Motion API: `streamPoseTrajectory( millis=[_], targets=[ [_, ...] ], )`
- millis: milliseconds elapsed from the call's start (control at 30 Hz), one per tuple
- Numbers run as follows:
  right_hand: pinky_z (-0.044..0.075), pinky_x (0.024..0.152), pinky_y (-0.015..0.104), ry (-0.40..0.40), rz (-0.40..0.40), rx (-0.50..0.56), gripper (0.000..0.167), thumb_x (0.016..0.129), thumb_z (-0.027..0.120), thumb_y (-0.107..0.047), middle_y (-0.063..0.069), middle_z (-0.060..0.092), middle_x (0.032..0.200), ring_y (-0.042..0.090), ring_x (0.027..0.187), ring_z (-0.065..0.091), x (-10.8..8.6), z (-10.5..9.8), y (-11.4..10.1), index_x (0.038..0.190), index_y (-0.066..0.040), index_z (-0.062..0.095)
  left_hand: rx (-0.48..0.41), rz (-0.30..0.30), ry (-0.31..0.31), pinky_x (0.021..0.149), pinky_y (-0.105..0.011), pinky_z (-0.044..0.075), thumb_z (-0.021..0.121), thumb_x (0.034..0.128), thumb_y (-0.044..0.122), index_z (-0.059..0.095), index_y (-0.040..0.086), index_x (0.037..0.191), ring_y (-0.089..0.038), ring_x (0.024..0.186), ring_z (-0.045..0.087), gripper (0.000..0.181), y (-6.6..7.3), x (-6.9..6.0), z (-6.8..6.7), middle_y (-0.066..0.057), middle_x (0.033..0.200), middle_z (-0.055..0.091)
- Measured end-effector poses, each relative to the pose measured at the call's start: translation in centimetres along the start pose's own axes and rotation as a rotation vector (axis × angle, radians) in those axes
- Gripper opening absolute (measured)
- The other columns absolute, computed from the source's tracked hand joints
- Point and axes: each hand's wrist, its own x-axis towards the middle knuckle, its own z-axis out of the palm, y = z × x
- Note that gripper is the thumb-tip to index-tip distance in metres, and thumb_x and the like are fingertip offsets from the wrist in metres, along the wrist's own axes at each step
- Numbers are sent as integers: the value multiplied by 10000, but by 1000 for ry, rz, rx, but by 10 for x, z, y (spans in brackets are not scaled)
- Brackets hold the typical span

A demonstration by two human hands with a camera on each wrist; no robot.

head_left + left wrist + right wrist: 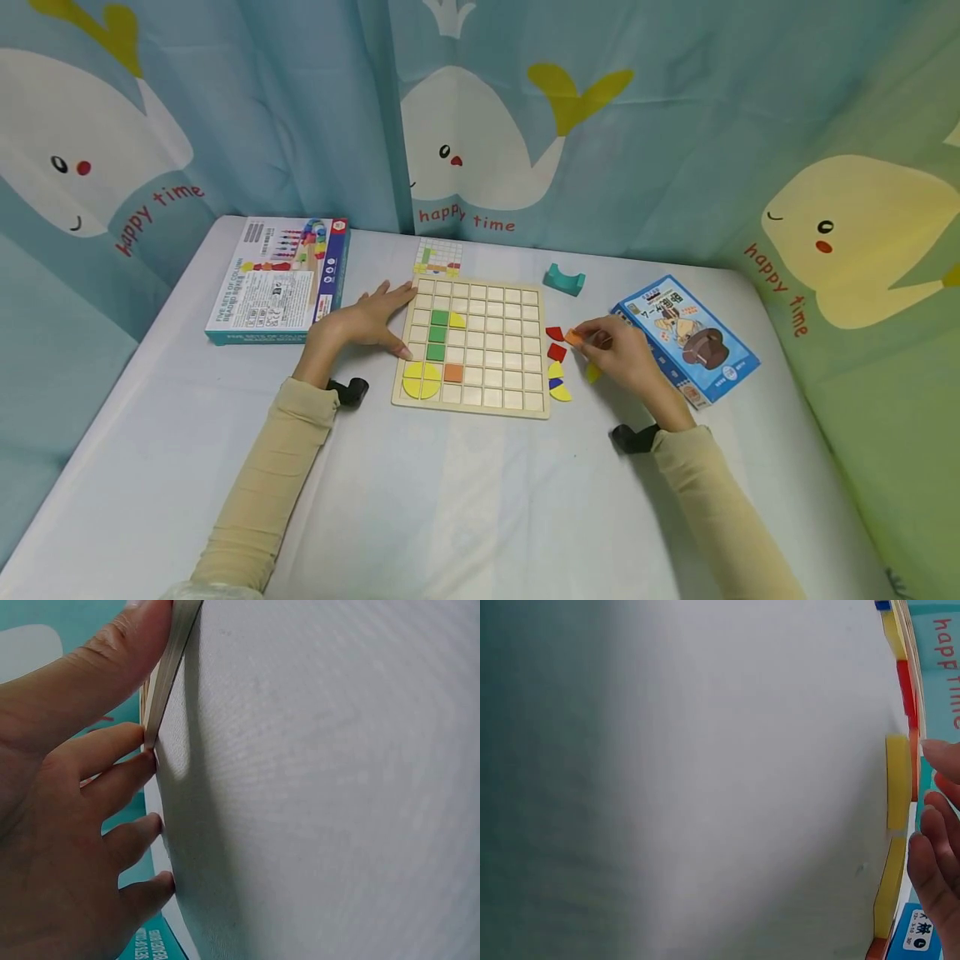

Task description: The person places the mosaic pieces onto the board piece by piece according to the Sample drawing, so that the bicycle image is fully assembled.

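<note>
A wooden grid board (472,404) lies flat in the middle of the table. On it sit several green squares (436,334), an orange square (453,372), a yellow quarter piece (456,320) and a yellow circle of quarter pieces (422,380). My left hand (367,318), fingers spread, touches the board's left edge with thumb and forefinger; the left wrist view shows this hand (90,780) against the edge too. Right of the board, my right hand (617,350) pinches an orange piece (573,337) at its fingertips. Beside it lie red pieces (557,352) and yellow pieces (560,392).
A pattern card (438,256) rests behind the board, with a teal curved block (565,280) to its right. A bead-toy box (281,279) stands at the left and a blue game box (686,337) at the right. A printed curtain (480,125) hangs behind.
</note>
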Motion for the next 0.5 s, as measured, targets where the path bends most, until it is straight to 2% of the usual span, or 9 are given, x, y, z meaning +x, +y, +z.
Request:
streamPoseTrajectory(
  millis=[267, 500],
  targets=[
    [489, 772, 336, -48, 58, -18, 294, 957, 704, -90, 198, 645, 1088, 297, 951, 549, 4, -1, 3, 1226, 27, 700, -9, -5, 4, 1280, -605, -28, 867, 813, 270, 198, 76, 1648, -397, 1597, -57, 1088, -2, 1, 1, -105, 1743, 63],
    [498, 744, 295, -59, 70, -30, 278, 955, 705, -101, 207, 651, 1077, 294, 923, 561, 7, -1, 3, 1189, 49, 712, -7, -9, 3, 1277, -610, -29, 864, 818, 274, 193, 83, 1650, -399, 1597, -59, 1086, -2, 1, 1, -103, 1744, 62]
  ],
)
